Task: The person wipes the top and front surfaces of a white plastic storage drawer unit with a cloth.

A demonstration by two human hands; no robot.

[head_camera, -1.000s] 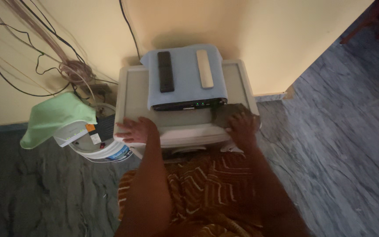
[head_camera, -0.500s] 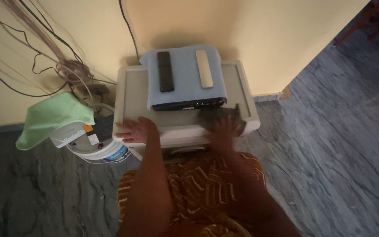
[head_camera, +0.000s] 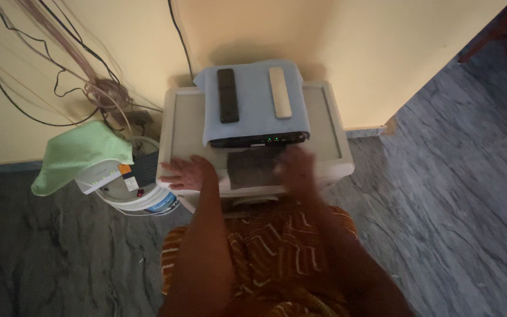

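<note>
A dark grey cloth (head_camera: pixel 254 168) lies flat on the pale surface (head_camera: pixel 186 123), near its front edge and roughly at the middle. It is about square, matte and thin, with its near edge reaching the surface's front lip. Its far edge sits just in front of the black box (head_camera: pixel 259 141) draped in a light blue cover. Its right side is blurred where the right hand (head_camera: pixel 296 167) rests on it.
</note>
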